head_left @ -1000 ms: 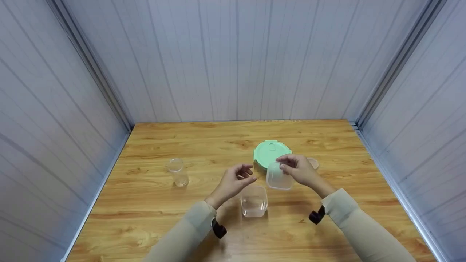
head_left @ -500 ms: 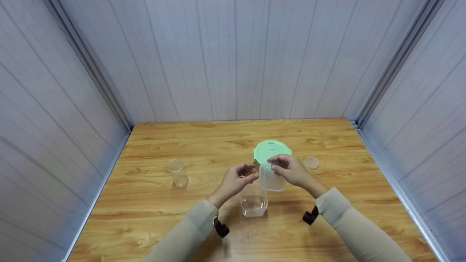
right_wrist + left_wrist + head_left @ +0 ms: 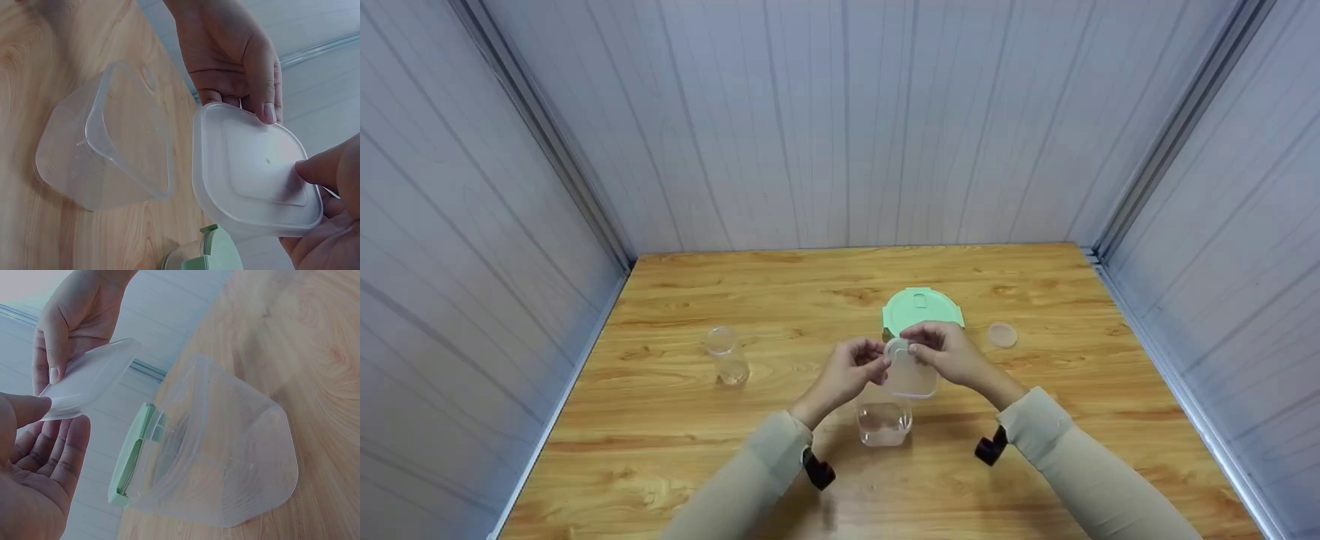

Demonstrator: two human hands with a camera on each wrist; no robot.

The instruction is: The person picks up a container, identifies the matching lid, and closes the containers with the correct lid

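Both hands are up in front of me with a frosted lid (image 3: 913,379) between them, held just right of the middle of the head view and a little below centre. The right hand (image 3: 956,358) has it by the upper right edge, thumb laid on the flat face and fingers behind, pinching it. The left hand (image 3: 842,376) comes in from the lower left and nips the opposite edge between its thumb and fingers; its other fingers curve loosely below, as the left wrist view shows. The lid hangs tilted in the air, clear of the table (image 3: 660,450) and apart from the box (image 3: 885,433), a clear, square, open-topped one that stands upright on the wood at lower centre. Behind the right hand, right of centre, sits a round tub (image 3: 919,306) with a mint-green top, its near side partly covered by that hand. A small pale disc (image 3: 1002,334) lies flat to the right of it, and a clear jar (image 3: 727,360) stands well apart over on the left. Cream sleeves (image 3: 1039,427) reach in from the bottom of the frame, and whitish panelled walls (image 3: 840,127) fill the top.
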